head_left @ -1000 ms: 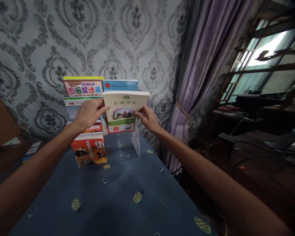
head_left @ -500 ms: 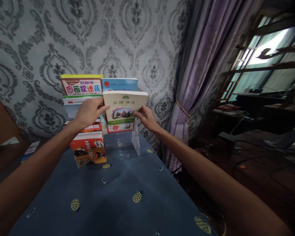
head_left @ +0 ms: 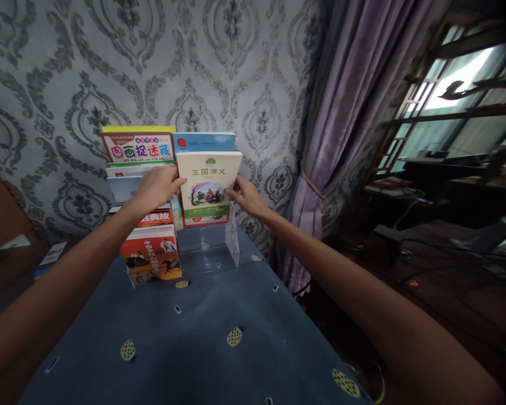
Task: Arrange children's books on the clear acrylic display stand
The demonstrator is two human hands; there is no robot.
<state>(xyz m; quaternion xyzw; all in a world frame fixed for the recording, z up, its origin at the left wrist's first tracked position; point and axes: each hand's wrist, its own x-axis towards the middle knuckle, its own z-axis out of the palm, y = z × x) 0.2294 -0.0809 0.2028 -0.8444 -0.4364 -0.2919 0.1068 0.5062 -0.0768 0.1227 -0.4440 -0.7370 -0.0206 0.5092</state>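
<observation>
Cream 三国演义 paperback (head_left: 209, 175) is held upright, its left edge pinched by the left hand (head_left: 157, 188) and its right edge by the right hand (head_left: 248, 196), in front of a blue-topped book (head_left: 208, 142) and above the lower right tiers of a clear plastic book rack (head_left: 232, 246) on a dark blue tablecloth (head_left: 194, 360).

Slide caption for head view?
Left hand and right hand hold a cream book at a clear rack on blue cloth.

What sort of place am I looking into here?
Likely a room in a home, though that isn't certain: patterned wallpaper, a tied-back purple curtain, and a clear rack of books on a blue table.
</observation>
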